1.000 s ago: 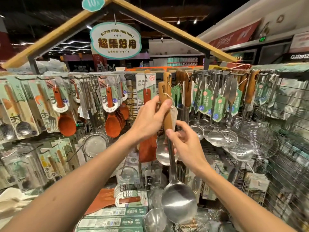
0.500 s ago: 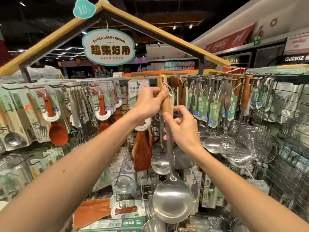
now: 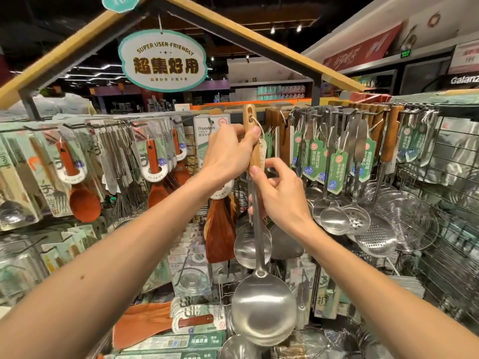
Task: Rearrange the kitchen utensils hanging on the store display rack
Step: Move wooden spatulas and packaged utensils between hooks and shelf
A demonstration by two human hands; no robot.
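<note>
Ladle [image 3: 263, 310], steel with a pale wooden handle, hangs upright in front of the middle of the display rack [image 3: 440, 161], its round bowl lowest and facing the camera. The slotted top of the handle reaches the height of the hanging rail. Whether it sits on a hook cannot be told.

In the head view the left hand [image 3: 228, 154] grips the wooden handle from the left, fingers curled round it and the thumb tip pressed against its front. A white tag [image 3: 262, 149] on a string dangles from the handle just beside that thumb. The right hand [image 3: 282, 195] holds the ladle lower down, where wood meets the steel shaft. Its thumb lies on the end of the wood and its fingers curl behind the shaft.

Directly behind the shaft hangs a smaller ladle [image 3: 252, 248], and just to its left a dark wooden turner [image 3: 220, 229]. To the right hang steel slotted spoons [image 3: 356, 220] with green tags, then a wire skimmer [image 3: 407, 218]. To the left are carded packs of red-handled spoons [image 3: 153, 159]. Below the bowl lie boxed goods and a red-handled spatula [image 3: 145, 322] on a lower shelf. Overhead, an oval sign [image 3: 162, 60] reading "SUPER USER-FRIENDLY" hangs from a wooden roof-shaped frame [image 3: 259, 37].
</note>
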